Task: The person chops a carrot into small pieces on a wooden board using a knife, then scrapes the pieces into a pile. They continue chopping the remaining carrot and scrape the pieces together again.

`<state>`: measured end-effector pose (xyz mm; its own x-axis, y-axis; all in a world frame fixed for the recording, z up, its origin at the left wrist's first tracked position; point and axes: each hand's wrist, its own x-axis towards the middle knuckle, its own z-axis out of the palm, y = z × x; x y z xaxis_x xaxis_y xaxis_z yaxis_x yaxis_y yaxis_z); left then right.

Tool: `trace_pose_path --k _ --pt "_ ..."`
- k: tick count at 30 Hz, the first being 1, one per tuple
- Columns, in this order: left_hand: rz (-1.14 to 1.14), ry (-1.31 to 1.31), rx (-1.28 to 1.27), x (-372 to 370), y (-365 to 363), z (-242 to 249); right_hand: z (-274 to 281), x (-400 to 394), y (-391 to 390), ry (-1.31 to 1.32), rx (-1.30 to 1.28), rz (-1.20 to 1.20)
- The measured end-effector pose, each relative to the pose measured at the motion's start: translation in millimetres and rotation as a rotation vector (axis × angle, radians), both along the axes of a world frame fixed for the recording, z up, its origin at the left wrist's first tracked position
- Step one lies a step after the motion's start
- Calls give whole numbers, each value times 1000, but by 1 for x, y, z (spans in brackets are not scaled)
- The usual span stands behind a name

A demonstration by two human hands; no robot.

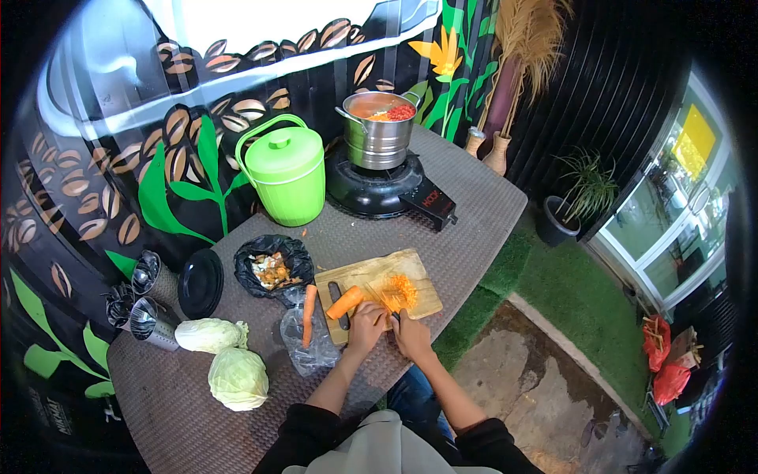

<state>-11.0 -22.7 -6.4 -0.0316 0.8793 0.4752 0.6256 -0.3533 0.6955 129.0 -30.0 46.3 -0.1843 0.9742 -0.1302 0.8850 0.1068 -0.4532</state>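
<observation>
My left hand (367,325) presses down on a piece of carrot (387,322) at the front of the wooden cutting board (429,294); its fingers mostly hide the piece. Beside it, my right hand (411,336) grips a knife (395,316), whose blade is largely hidden between the hands. Just beyond lies a heap of finely cut carrot (399,292). A thick carrot chunk (345,302) rests at the board's left side, over its dark handle slot. Left of the board, a long whole carrot (309,316) lies on a clear plastic bag (317,347).
A black bag of peelings (272,268) sits behind the clear bag. At left are a round cabbage (238,379), a long cabbage (209,336), black plates (200,284) and metal utensil holders (153,324). Behind stand a green lidded bucket (284,170) and a steel pot (380,134) on a stove (367,189).
</observation>
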Motion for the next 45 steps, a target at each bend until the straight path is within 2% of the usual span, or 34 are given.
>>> trace_pose_path --k 3,7,8,10,12,19,21,22,24,28,30,31,33,37,39,42,45 --pt "17 -64 -36 -2 1 -7 2 7 -13 -13 63 -31" --pt "-4 -185 7 -3 1 2 -8 24 -19 -104 315 -72" --pt "-1 -112 -7 -4 -4 7 -9 28 -19 -162 421 -67" --pt "0 -36 -19 -2 -12 25 -6 34 -18 -169 439 -71" --pt "2 26 96 1 -16 37 -4 39 -17 -176 454 -74" --pt "-113 193 155 6 6 64 5 55 -13 -94 520 94" --pt "-388 183 80 -2 20 61 7 59 -11 -98 521 117" --pt "-391 183 81 -4 23 62 7 62 -9 -79 506 138" --pt "-639 -214 -476 -7 28 63 9 68 -8 -58 491 159" --pt "-660 -135 -432 -8 36 66 19 73 -6 -28 440 253" --pt "-649 26 -560 -7 40 69 22 75 -4 -34 430 281" --pt "-649 23 -558 -6 40 70 21 74 -3 -44 448 291" --pt "-633 0 -618 -7 41 68 21 74 -1 -56 467 302" --pt "-654 -126 -570 -12 44 53 21 74 2 -51 454 327" --pt "-667 -222 -700 -15 48 46 20 72 2 -53 449 341" --pt "-696 -362 -762 -18 49 39 19 68 3 -77 465 349" --pt "-618 -321 -766 -18 51 40 18 67 1 -51 457 345"
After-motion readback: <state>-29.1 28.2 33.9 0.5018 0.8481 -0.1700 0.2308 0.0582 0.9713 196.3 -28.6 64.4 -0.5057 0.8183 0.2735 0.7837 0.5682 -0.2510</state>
